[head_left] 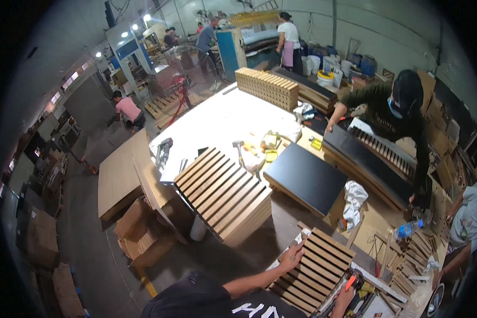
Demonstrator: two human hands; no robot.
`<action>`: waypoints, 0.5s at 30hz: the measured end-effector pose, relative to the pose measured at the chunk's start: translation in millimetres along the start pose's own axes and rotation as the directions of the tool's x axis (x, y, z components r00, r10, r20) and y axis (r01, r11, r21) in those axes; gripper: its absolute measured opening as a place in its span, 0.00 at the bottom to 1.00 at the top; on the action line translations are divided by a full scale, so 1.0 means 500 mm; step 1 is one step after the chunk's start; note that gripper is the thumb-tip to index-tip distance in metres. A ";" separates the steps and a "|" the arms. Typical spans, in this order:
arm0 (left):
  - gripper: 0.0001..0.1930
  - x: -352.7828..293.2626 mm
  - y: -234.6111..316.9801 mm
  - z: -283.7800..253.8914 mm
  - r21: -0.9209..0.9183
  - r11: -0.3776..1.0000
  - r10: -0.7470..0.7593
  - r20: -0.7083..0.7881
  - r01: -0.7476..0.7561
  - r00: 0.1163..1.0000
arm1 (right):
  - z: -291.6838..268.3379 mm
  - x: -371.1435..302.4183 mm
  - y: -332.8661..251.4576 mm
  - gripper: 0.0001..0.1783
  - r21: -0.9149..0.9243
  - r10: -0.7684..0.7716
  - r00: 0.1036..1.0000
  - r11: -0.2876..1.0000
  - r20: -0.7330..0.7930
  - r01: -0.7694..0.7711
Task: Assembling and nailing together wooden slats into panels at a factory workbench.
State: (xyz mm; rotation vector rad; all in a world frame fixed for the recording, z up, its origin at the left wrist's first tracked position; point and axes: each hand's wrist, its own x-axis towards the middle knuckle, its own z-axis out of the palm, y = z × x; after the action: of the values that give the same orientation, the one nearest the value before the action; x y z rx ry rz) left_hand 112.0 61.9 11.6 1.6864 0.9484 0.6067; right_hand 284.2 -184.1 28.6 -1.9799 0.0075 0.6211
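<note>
A slatted wood panel [318, 265] lies in front of me at the lower right, its light strips separated by dark gaps. My left hand [291, 257] rests on its left edge, fingers stretched out over the slats. At the panel's lower right, my right hand [344, 298] is closed around an orange-handled tool [350, 282]; its exact kind is hard to make out. Dark, cluttered items lie close beside that hand. To the far left of the panel stands a stack of similar slatted panels [222, 193].
A black-topped board [305, 177], hammer [239, 153] and white cloth [354, 201] lie on the worktable. Across it, a co-worker [392, 116] handles a long dark panel [363, 159]. A water bottle [408, 229] and loose wood strips [416, 259] are at right. An open cardboard box [143, 233] sits at left.
</note>
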 end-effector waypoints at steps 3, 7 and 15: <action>0.24 0.006 -0.005 0.005 -0.045 0.996 0.077 -0.069 -0.080 0.995 | 0.009 0.001 0.001 0.11 -0.179 -0.054 0.996 0.983 -0.078 0.040; 0.23 0.020 0.027 -0.003 0.091 0.994 -0.054 -0.057 0.059 0.997 | 0.017 0.031 0.044 0.10 -0.531 -0.621 0.784 0.667 -0.008 0.523; 0.22 0.016 -0.004 0.001 0.021 0.993 -0.114 -0.088 0.116 0.990 | 0.154 -0.070 -0.163 0.18 -0.552 -0.558 0.747 0.518 0.361 0.653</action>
State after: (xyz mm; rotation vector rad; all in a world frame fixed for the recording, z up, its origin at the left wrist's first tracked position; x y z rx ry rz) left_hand 116.5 68.6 9.1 1.6264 1.1119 0.5963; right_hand 243.1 -89.5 84.5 -2.3789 -1.1120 0.2843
